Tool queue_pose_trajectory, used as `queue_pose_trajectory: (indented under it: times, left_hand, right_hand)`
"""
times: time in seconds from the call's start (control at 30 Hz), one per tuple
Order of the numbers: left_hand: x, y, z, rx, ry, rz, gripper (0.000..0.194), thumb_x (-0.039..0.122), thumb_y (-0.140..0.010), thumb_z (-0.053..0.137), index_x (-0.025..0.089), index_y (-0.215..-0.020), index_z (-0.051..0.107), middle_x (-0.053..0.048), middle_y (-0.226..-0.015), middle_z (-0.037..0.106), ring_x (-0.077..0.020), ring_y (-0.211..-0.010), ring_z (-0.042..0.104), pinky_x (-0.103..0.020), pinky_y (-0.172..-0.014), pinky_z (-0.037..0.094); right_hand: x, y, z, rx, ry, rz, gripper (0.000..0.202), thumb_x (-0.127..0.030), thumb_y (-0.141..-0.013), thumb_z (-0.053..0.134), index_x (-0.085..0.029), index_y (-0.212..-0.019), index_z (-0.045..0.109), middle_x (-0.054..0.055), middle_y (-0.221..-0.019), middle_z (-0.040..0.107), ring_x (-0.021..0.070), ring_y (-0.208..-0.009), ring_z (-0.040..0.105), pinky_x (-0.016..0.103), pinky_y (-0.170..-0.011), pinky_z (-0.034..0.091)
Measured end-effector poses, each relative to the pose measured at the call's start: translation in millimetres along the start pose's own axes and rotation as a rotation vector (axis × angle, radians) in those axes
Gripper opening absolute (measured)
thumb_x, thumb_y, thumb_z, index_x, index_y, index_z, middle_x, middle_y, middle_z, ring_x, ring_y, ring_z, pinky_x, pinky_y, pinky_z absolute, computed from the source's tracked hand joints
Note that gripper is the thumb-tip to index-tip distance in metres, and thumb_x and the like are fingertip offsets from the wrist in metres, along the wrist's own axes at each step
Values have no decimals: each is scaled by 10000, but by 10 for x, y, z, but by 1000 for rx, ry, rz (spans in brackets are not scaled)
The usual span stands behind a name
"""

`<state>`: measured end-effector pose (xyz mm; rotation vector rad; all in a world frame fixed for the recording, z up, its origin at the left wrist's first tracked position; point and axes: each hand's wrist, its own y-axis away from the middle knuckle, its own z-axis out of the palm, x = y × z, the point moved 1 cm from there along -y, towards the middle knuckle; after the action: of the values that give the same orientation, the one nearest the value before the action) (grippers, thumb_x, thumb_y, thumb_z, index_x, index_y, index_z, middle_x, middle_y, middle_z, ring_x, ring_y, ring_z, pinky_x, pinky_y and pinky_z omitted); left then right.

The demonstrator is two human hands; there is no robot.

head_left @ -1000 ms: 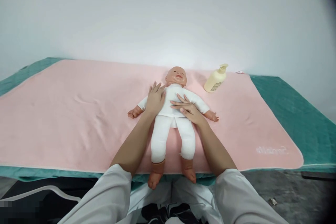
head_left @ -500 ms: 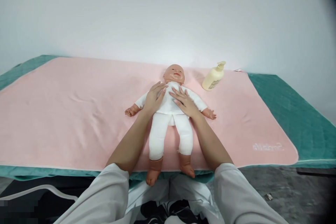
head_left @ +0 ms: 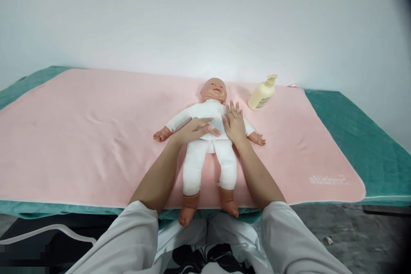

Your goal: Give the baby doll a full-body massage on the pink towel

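Observation:
A baby doll (head_left: 208, 111) in a white top and white trousers lies on its back on a pink mat (head_left: 96, 145), head toward the wall and feet over the near edge. My left hand (head_left: 197, 129) rests across the lower belly of the doll, its fingers stretched toward the right. On the right side of the doll's chest, near the shoulder, lies my right hand (head_left: 234, 122), fingers spread and pointing up toward the head. Both hands are open and hold nothing.
A pale yellow pump bottle (head_left: 261, 95) stands on the mat to the right of the doll's head. Under the mat spreads a green cover (head_left: 362, 145). A white wall (head_left: 205, 17) rises behind. A pale cable or tube (head_left: 54, 229) runs at the lower left.
My left hand has slid down from the doll's upper chest to its lower belly and turned sideways. My right hand has moved up and outward toward the shoulder. The doll and bottle stay put.

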<state>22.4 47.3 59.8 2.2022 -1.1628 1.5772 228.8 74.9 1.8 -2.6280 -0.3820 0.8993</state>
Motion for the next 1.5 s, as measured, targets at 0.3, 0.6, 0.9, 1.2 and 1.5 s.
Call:
queue_pose_trajectory:
  times: [0.3, 0.6, 0.9, 1.2, 1.5]
  left_hand:
    - [-78, -27, -4, -49, -159, -12, 410, 483, -992, 472, 210, -1085, 764, -56, -1161, 743, -261, -1317, 570, -493, -1283, 78]
    - [-242, -82, -59, -28, -455, -78, 465, 453, -1001, 437, 278, -1415, 557, -36, -1525, 479, -244, -1528, 248, -571, -1244, -54]
    - [-315, -105, -28, 166, -775, -253, 486, 423, -1045, 294, 305, -1483, 470, 19, -1596, 367, -227, -1529, 246, -553, -1260, 21]
    - [-361, -71, -36, 336, -906, -338, 505, 400, -1046, 268, 281, -1502, 450, 2, -1566, 420, -277, -1495, 323, -619, -1249, 39]
    - [-442, -35, -95, 442, -1002, -416, 539, 326, -1023, 250, 164, -1467, 508, -68, -1494, 516, -336, -1488, 321, -636, -1246, 41]
  right_hand:
    - [-52, 72, -95, 152, -134, 27, 598, -461, -991, 268, -237, -1541, 339, 18, -1676, 200, 210, -1572, 154, 486, -1255, 296]
    - [-91, 94, -102, 178, -220, 13, 605, -522, -996, 275, -213, -1491, 434, 52, -1637, 316, 192, -1544, 255, 439, -1274, 273]
    - [-130, 95, -81, 132, -429, -54, 678, -679, -957, 329, -242, -1441, 515, 41, -1575, 431, 210, -1529, 298, 437, -1290, 250]
    - [-183, 138, -98, -94, -592, -220, 553, -596, -980, 413, -224, -1314, 650, 54, -1456, 574, 227, -1515, 321, 463, -1296, 226]
    - [-198, 128, -133, -332, -589, -377, 375, -553, -956, 518, -305, -1083, 769, 11, -1160, 753, 228, -1343, 562, 516, -1302, 163]
